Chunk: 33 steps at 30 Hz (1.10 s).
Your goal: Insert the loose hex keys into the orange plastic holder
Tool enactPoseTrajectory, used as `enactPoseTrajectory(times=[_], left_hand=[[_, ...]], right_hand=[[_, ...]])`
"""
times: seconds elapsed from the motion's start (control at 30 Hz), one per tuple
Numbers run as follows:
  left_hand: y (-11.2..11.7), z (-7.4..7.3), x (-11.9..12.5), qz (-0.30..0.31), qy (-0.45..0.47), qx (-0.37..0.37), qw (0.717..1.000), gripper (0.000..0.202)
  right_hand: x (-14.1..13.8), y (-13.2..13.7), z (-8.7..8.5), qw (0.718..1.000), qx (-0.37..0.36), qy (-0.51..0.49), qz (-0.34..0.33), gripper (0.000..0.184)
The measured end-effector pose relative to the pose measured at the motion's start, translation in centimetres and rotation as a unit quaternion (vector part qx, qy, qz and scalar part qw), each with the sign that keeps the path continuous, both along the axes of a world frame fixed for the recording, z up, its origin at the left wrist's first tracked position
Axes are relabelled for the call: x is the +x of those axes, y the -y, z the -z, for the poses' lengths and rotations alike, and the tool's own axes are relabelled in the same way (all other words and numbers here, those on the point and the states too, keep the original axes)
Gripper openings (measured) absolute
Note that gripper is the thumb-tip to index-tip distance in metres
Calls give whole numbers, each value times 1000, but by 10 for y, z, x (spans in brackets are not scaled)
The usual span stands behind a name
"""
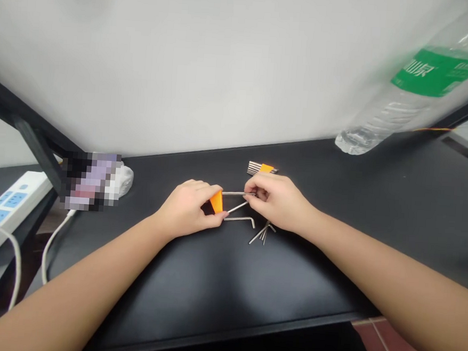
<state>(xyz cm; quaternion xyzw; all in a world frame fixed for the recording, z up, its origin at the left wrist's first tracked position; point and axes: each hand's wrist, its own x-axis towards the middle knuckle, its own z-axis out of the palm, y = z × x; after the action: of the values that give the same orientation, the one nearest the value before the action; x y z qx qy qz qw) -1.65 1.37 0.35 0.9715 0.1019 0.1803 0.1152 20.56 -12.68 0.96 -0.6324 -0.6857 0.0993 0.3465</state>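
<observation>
My left hand (pixel 193 206) grips an orange hex key holder (pixel 216 201) between thumb and fingers. Long hex keys stick out of the holder toward the right, one with a bent end (pixel 242 219) nearest me. My right hand (pixel 278 201) pinches the end of a slanting hex key (pixel 237 207), whose other end meets the holder; whether it sits in a slot I cannot tell. Several loose hex keys (pixel 262 233) lie crossed on the table just below my right hand. Behind that hand rests a second orange holder (pixel 267 168) filled with hex keys, partly hidden.
The black table (pixel 194 285) meets a pale wall. A large clear bottle with a green label (pixel 437 72) stands at the back right. To the left are a white power strip (pixel 9 208), a white cable (pixel 50 248), a black frame post (pixel 39 151) and a crumpled clear plastic piece (pixel 125 180).
</observation>
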Motion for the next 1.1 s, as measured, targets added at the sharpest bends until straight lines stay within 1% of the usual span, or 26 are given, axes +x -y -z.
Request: enactPoseTrajectory(times=[0.17, 0.27, 0.4, 0.53, 0.63, 0.7, 0.73, 0.8, 0.87, 1.0, 1.1], left_hand=[[-1, 1, -1, 8, 2, 2, 1000, 36], [-2, 2, -1, 13, 15, -1, 1000, 36], [-2, 4, -1, 16, 15, -6, 1000, 36], [0, 3, 0, 40, 17, -12, 999, 39], [3, 3, 0, 48, 25, -19, 998, 40], [3, 2, 0, 43, 26, -20, 999, 38], [3, 2, 0, 37, 23, -20, 999, 37], [3, 1, 0, 22, 20, -20, 999, 35], [3, 0, 0, 6, 20, -26, 999, 36], [2, 0, 0, -33, 28, -54, 998, 45], [1, 2, 0, -47, 33, -56, 997, 49]], right_hand=[[0, 0, -1, 998, 58, 20, -10, 11], [0, 1, -2, 994, 85, 56, -35, 13], [3, 2, -3, 983, 117, 122, -78, 21], [-2, 4, -4, 976, 140, 130, -107, 24], [-13, 7, -6, 979, 95, 105, -149, 26], [-18, 8, -7, 978, 63, 79, -181, 23], [-19, 8, -7, 978, 57, 71, -186, 21], [-16, 6, -6, 980, 55, 79, -173, 18], [-7, 3, -4, 980, 43, 123, -150, 17], [7, -2, -2, 971, -14, 207, -119, 13], [6, -1, -4, 966, -55, 236, -91, 10]])
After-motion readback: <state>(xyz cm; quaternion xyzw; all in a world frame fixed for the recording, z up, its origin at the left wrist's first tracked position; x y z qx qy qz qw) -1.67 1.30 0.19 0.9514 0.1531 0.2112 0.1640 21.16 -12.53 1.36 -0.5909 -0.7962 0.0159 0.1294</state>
